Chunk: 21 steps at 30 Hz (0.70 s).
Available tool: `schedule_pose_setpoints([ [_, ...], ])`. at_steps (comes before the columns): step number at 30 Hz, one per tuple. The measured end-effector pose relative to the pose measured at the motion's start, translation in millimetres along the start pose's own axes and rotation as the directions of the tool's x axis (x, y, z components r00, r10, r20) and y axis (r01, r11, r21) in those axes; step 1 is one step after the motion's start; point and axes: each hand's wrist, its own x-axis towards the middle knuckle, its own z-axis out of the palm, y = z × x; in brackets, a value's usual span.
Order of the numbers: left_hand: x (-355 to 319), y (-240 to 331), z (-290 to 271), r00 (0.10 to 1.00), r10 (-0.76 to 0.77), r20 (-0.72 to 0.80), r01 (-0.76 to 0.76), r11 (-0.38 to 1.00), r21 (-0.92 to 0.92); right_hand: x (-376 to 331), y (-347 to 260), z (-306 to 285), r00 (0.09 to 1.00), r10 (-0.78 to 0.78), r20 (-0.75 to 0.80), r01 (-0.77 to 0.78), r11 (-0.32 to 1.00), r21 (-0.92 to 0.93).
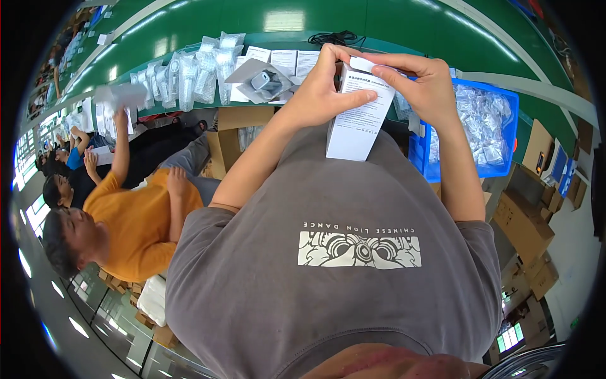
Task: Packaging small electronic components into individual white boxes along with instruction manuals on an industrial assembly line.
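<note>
Upright in front of my chest is a tall white carton (353, 129) with dark print on its side. My left hand (325, 91) grips it from the left, thumb pressed across the printed face. On the opposite side my right hand (420, 85) has its fingers on the top edge and the thumb on the printed face. Between both hands a small white flap (362, 64) shows at the carton's top. The carton's inside is hidden from this view. Left of my hands lies a clear bubble bag (268, 82) around a light grey device.
Several bubble-wrapped items (202, 72) line the green table (284, 22) at left, beside white printed cartons (284, 60). A black cable (338, 39) lies beyond. At right stands a blue bin (467, 174) of small clear bags. A co-worker in orange (136, 221) sits left, near a cardboard box (224, 148).
</note>
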Motion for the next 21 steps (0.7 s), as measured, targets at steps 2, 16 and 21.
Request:
schedule_pose_setpoints([
  [2, -0.4, 0.4, 1.1, 1.0, 0.022, -0.003, -0.022, 0.999, 0.023, -0.9, 1.0, 2.8, 1.0, -0.005, -0.023, 0.005, 0.999, -0.04],
  [16, -1.6, -18.0, -0.7, 0.995, 0.1, 0.001, -0.099, 0.991, 0.085, -14.4, 10.6, -0.2, 0.985, -0.108, 0.133, 0.118, 0.991, -0.069],
  [21, -4.6, -29.3, 11.9, 0.997, 0.031, -0.077, -0.028, 0.999, 0.036, -8.2, 18.6, -3.9, 0.975, -0.117, 0.19, 0.138, 0.985, -0.105],
])
